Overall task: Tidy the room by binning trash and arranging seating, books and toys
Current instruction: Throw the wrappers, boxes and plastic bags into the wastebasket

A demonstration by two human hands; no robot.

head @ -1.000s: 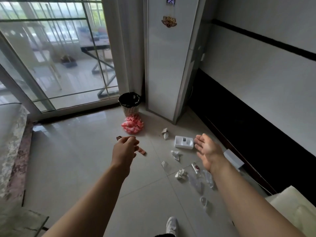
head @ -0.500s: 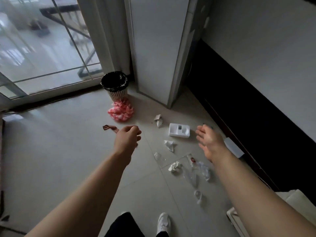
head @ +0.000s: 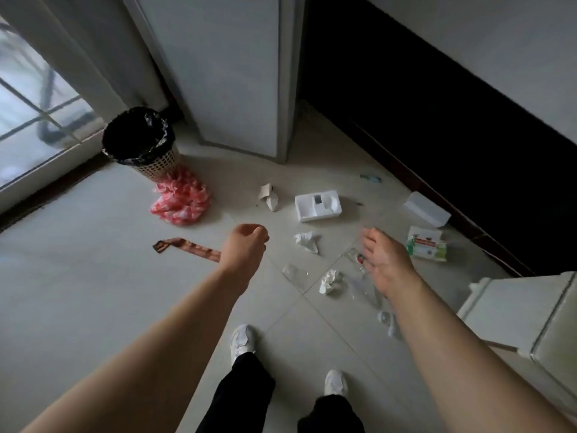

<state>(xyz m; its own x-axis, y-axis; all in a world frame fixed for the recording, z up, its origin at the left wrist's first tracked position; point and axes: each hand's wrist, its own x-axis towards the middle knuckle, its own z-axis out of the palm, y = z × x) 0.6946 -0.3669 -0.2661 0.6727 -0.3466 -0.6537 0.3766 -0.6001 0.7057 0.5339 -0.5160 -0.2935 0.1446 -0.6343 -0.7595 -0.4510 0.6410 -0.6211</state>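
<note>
Trash lies scattered on the pale tiled floor. A wicker bin [head: 153, 167] with a black liner stands by the glass door, a pink plastic bag [head: 181, 198] at its foot. My left hand [head: 245, 248] hangs above the floor with loosely curled fingers and holds nothing; a brown wrapper strip [head: 187, 246] lies just left of it. My right hand [head: 385, 260] is spread open above clear plastic wrappers [head: 363, 285] and a crumpled tissue [head: 331, 281]. Another tissue [head: 307, 241] and a white foam tray [head: 317, 206] lie between and beyond the hands.
A tall white cabinet [head: 237, 73] stands behind the trash. A dark low unit [head: 437, 120] runs along the right wall, with a white box [head: 426, 209] and a green-and-white wipes pack [head: 426, 248] beside it. A cream seat [head: 530, 317] is at right. My shoes [head: 242, 340] stand below.
The view has moved closer to the trash and tilted down. Both hands have dropped lower over the floor, the right one now over the clear wrappers.
</note>
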